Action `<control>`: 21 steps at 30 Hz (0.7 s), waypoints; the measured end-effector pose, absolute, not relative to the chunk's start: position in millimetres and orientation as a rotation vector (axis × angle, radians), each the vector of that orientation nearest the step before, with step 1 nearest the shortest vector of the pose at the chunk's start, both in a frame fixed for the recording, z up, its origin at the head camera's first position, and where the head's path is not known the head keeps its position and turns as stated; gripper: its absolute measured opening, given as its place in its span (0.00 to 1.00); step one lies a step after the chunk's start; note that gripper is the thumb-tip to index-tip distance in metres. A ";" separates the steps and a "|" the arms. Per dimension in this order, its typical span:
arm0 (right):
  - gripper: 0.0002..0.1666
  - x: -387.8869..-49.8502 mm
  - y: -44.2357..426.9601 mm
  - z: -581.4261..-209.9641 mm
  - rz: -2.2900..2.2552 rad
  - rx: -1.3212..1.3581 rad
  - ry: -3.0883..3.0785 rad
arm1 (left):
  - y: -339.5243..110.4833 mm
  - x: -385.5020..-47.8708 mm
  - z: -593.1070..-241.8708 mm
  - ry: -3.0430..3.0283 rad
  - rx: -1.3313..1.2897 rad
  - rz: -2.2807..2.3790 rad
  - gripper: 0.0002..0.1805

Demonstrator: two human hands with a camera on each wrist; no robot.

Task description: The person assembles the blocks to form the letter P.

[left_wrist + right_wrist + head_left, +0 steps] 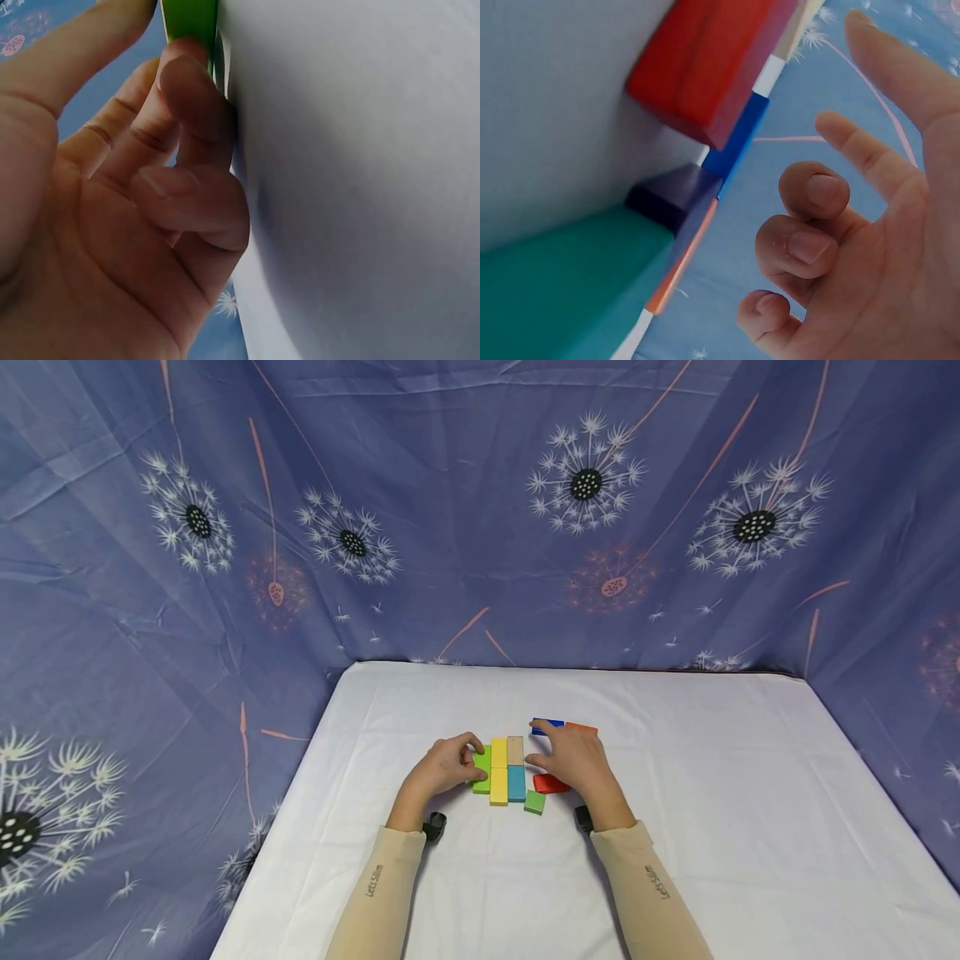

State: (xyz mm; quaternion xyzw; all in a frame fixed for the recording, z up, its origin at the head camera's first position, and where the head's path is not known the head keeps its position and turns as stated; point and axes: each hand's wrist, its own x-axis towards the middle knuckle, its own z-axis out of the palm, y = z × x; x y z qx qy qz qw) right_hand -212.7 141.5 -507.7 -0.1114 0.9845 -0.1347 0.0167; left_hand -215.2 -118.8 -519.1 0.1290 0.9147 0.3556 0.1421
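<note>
My left hand [448, 764] pinches the light green block [482, 770] at the left edge of a flat group; in the left wrist view, thumb and a fingertip of the hand [127, 195] meet the green block [189, 19]. Beside it lie two yellow blocks [498, 785], then a plain wooden block [515, 751] above a light blue one [516, 783]. My right hand [579, 762] hovers right of the group, holding nothing, its index finger reaching toward the dark blue block [547, 726]. In the right wrist view, the hand [877, 225] has some fingers bent and others extended.
A red block [551, 784] lies partly under my right hand, with a small green block [535, 802] nearer me. An orange block [582, 727] sits beyond the hand. A dark purple block [676, 195] and a teal surface [562, 285] show in the right wrist view.
</note>
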 end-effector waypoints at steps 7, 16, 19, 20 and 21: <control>0.39 -212.9 133.9 -509.9 -0.410 -0.307 3.015 | -116.2 -214.1 -517.9 2.618 0.372 1.030 0.21; 0.38 -214.0 133.0 -514.8 -0.409 -0.319 3.009 | -114.8 -213.9 -517.5 2.621 0.385 1.026 0.21; 0.38 -214.4 132.8 -516.8 -0.374 -0.344 3.005 | -114.6 -214.2 -517.9 2.619 0.388 1.027 0.21; 0.38 -214.6 132.6 -517.5 -0.363 -0.350 3.003 | -114.5 -214.3 -518.1 2.618 0.388 1.027 0.21; 0.38 -214.8 132.4 -518.1 -0.355 -0.352 3.000 | -114.5 -214.4 -518.3 2.616 0.387 1.028 0.22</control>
